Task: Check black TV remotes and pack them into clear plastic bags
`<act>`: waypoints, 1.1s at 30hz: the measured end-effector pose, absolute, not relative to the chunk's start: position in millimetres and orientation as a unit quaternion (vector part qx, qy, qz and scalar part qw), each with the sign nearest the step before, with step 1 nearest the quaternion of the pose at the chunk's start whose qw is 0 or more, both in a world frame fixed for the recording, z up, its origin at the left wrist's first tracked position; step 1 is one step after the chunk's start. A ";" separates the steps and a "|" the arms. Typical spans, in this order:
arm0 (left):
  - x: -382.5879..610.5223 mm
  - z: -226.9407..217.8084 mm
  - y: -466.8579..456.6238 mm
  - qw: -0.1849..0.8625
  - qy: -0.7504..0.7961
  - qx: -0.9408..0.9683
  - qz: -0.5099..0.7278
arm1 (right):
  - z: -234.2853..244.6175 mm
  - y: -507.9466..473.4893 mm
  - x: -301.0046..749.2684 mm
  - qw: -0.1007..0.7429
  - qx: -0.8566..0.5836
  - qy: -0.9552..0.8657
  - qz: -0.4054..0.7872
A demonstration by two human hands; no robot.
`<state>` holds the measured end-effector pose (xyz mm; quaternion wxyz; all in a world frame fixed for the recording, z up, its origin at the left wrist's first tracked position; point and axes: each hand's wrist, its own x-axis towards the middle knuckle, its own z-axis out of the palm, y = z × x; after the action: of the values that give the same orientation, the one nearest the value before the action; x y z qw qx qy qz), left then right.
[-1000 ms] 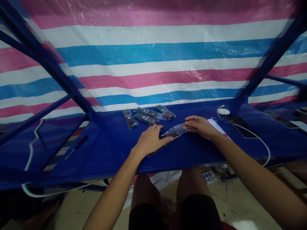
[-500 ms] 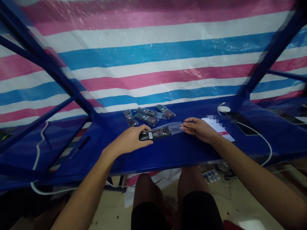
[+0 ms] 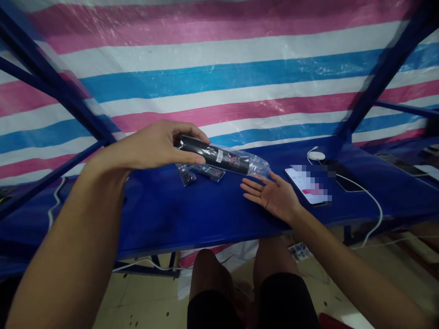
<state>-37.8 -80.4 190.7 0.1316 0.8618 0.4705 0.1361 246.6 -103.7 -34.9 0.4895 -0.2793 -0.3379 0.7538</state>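
A black remote control (image 3: 214, 155) in a clear plastic bag is raised above the blue table, its back with a white label facing me. My left hand (image 3: 174, 144) is closed round its left end, thumb below and fingers above. The loose end of the plastic bag (image 3: 259, 165) hangs to the right, by my right hand (image 3: 274, 196). That hand is open, palm up, fingers stretched out just under the bag's end. Behind the held remote, bagged remotes (image 3: 210, 172) lie on the table, partly hidden by it and my left hand.
On the right of the blue table (image 3: 206, 219) lie a lit phone (image 3: 305, 185), a dark flat device (image 3: 346, 176) and a white round gadget (image 3: 316, 156) with a cable. Blue metal posts (image 3: 380, 68) flank a striped sheet (image 3: 222, 77) behind.
My left hand has lifted the bagged remote control up and tilted it, its right end lower. My right hand has let go of the bag's end and opened, moving slightly down.
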 end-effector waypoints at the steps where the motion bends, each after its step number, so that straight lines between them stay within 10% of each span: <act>1: -34.6 193.6 -78.0 0.129 0.472 0.864 0.121 | -32.4 -105.3 244.6 0.490 -0.266 -0.330 0.761; 33: -39.9 228.1 -88.0 0.050 0.473 0.832 0.285 | -33.8 -121.5 236.1 0.523 -0.243 -0.201 0.792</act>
<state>-39.9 -88.0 228.1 0.0505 0.8322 0.4728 0.2854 236.1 -121.5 -33.8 0.5235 -0.2429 -0.2007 0.7916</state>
